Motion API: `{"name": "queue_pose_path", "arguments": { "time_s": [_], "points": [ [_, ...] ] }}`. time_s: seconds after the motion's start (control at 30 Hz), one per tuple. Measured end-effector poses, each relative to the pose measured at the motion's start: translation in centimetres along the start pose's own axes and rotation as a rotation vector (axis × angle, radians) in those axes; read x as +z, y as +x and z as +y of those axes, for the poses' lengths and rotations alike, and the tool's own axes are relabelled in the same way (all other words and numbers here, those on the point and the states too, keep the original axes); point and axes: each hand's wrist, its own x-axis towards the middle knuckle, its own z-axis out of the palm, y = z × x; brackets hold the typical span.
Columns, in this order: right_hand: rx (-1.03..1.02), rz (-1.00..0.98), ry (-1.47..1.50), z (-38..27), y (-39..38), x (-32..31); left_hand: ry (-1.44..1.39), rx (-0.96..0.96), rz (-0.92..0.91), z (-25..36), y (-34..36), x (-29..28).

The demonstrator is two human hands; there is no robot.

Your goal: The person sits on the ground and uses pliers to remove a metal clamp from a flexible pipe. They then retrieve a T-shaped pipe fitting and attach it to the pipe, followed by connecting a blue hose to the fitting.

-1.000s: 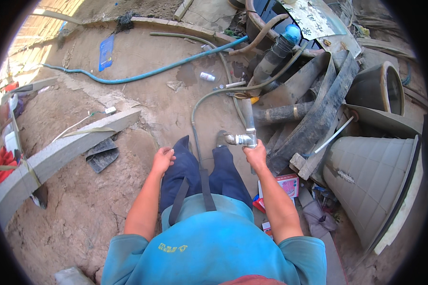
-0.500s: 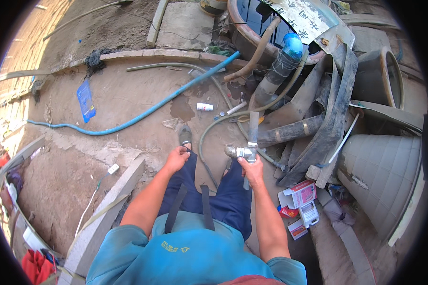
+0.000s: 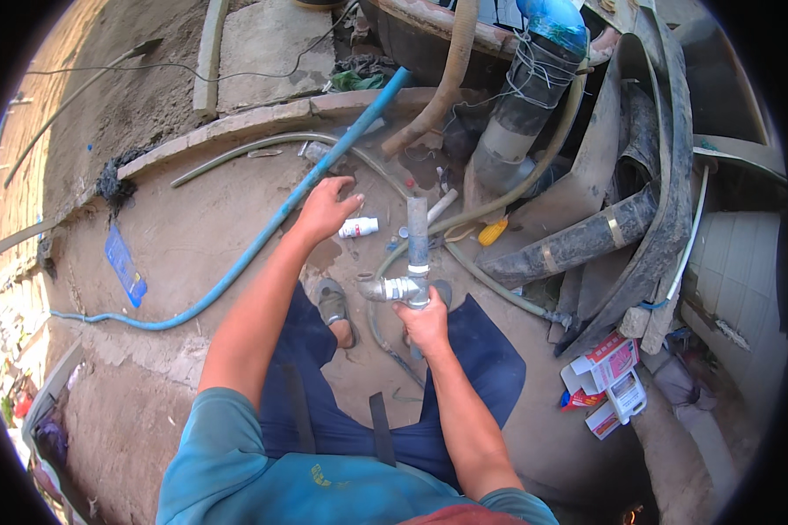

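Note:
My right hand (image 3: 425, 325) is wrapped round a grey pipe tee (image 3: 418, 290), held upright between my knees. A straight grey pipe (image 3: 418, 232) rises from it, and a metal elbow (image 3: 372, 287) juts out to the left, with white wrapping at the joints. Reaching forward over the ground, my left hand (image 3: 328, 208) is empty, its fingers apart. Just to the right of those fingers a small white bottle (image 3: 357, 227) lies on its side. I cannot tell how high the left hand is above it.
A blue hose (image 3: 276, 223) crosses the dirt on the left. A green hose (image 3: 464, 262) curls past my feet. Large black pipes (image 3: 578, 232) and a yellow object (image 3: 493, 232) lie to the right. Opened boxes (image 3: 608, 367) sit at the lower right. A big vat (image 3: 411, 52) stands ahead.
My left hand has moved from beside my knee forward toward the white bottle, and its fingers have opened. My body leans lower and my knees have spread. The right hand keeps hold of the pipe tee.

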Motion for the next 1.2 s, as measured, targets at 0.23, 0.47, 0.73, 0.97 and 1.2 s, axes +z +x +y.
{"name": "queue_pose_path", "arguments": {
  "time_s": [0.23,0.47,0.73,0.97,1.2],
  "points": [
    [-0.197,0.149,0.051,8.7,12.4,6.1,0.1,0.3,0.037,-0.9,16.9,6.6],
    [-0.332,0.225,0.249,11.7,15.1,9.7,-0.1,0.197,-0.375,0.3,19.3,9.7],
    [-0.3,0.222,0.375,11.2,8.1,6.8,-0.675,0.15,-0.613,11.2,10.1,9.8],
    [-0.361,0.286,0.304,7.9,8.6,5.7,-0.718,0.147,-0.707,11.8,9.3,10.5],
    [-0.357,0.301,0.34,8.9,9.7,6.3,-0.68,0.116,-0.72,11.3,8.9,11.0]
  ]
}}
